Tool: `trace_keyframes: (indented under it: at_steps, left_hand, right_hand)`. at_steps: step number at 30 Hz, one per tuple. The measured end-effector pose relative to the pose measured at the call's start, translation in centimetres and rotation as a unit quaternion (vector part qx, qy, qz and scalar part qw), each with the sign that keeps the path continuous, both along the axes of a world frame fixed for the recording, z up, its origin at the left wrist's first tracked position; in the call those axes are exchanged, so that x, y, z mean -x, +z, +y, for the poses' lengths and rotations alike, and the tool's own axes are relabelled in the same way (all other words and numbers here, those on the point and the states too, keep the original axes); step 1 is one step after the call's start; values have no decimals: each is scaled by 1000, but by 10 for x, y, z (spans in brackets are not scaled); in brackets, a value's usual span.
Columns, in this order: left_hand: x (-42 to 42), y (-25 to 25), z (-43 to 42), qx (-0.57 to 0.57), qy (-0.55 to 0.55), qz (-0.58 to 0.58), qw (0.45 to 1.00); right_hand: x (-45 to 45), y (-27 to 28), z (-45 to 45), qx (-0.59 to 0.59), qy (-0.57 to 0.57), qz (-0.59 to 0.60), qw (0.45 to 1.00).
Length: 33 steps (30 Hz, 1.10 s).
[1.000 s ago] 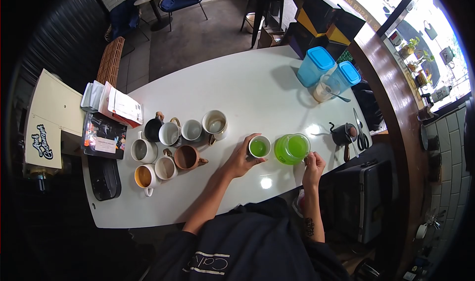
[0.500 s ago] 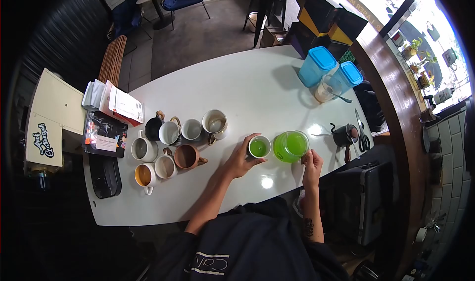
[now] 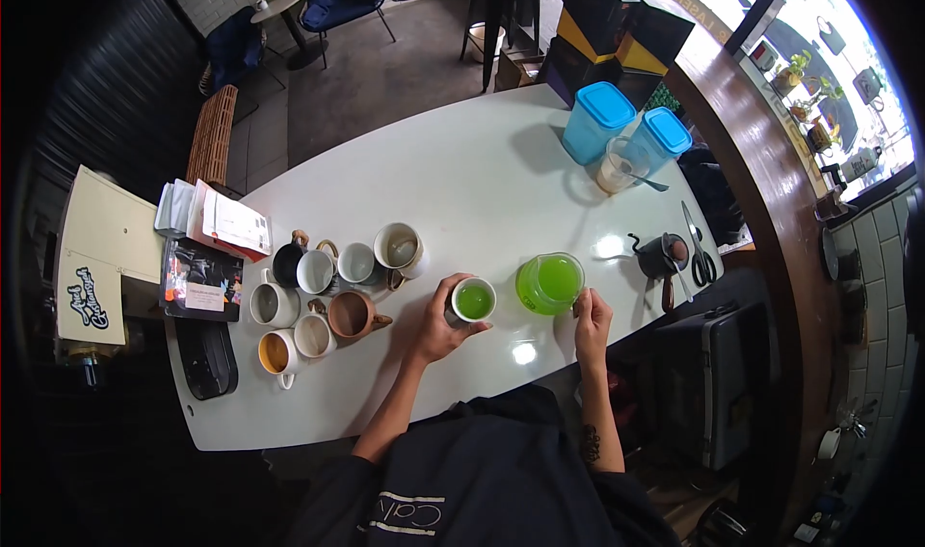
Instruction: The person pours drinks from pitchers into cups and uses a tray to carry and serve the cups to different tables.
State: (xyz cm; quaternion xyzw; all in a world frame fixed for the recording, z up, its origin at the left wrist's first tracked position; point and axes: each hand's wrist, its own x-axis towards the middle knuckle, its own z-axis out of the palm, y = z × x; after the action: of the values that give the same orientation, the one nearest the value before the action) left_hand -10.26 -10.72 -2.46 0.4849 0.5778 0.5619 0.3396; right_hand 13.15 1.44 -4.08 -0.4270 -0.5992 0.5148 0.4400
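My left hand (image 3: 439,323) is wrapped round a white cup (image 3: 473,300) with bright green liquid in it, seen from above. Just right of the cup is a clear glass jug (image 3: 550,284), holding more of the green liquid. My right hand (image 3: 593,327) grips the jug's handle, which the fingers mostly hide. A narrow gap separates cup and jug. To the left stand several mugs, among them a brown mug (image 3: 356,314), a tall speckled mug (image 3: 398,247) and a white mug with an orange-brown inside (image 3: 277,352).
Blue-lidded containers (image 3: 599,123) and a clear cup with a spoon (image 3: 621,168) stand at the back right. A small dark pot (image 3: 662,256) and scissors (image 3: 700,250) lie near the right edge. Papers (image 3: 231,221) and a black tray (image 3: 205,349) occupy the left end of the white table (image 3: 453,181).
The cup in my left hand has shifted slightly left, and the gap to the jug has widened. Both hands keep their grips. The whole view has shifted a little.
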Motion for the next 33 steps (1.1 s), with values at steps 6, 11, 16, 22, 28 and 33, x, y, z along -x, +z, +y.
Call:
trace_keyframes:
  at_steps: [6, 11, 16, 22, 28, 33]
  left_hand:
    - [0, 3, -6, 23, -3, 11, 1000]
    - [-3, -6, -8, 22, 9, 11, 1000]
    - [-5, -2, -16, 16, 13, 39, 999]
    - [-9, -6, -50, 27, 39, 37, 998]
    - [-12, -16, -96, 48, -41, -140, 988]
    - [-30, -14, -129, 85, -181, -170, 965]
  right_hand:
    - [6, 5, -4, -6, -22, 4, 1000]
    - [-4, -10, -1, -28, -40, -27, 998]
    - [-19, -7, -7, -42, -166, -40, 984]
    - [-53, -13, -45, 15, -240, 9, 970]
    - [-71, -6, -121, 66, -280, 21, 957]
    - [-92, -24, -223, 102, -310, -11, 945]
